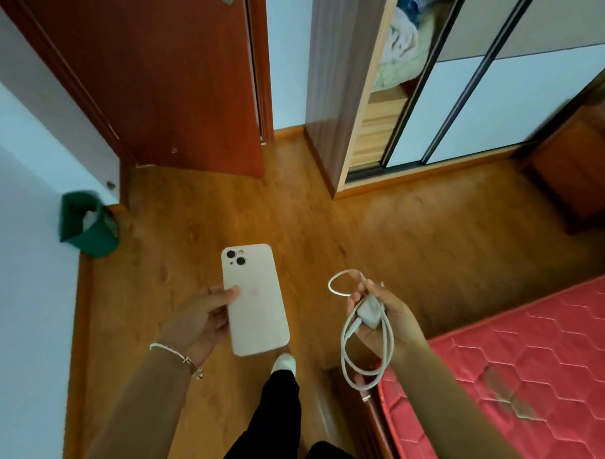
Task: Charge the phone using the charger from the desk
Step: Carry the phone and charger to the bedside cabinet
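Observation:
A white phone (255,301) is held back side up, camera end away from me, in my left hand (202,318), thumb on its left edge. My right hand (384,314) grips a white charger plug (368,312) in its palm. The charger's white cable (354,361) hangs in loops below and beyond the fingers. The two hands are apart, at about the same height above the wooden floor. No desk or wall socket shows in this view.
A red quilted mattress (529,367) on a wooden bed frame fills the lower right. A green bin (88,225) stands by the left wall. Ahead are a red-brown door (169,80) and a sliding-door wardrobe (453,97). My foot (284,362) steps on the floor.

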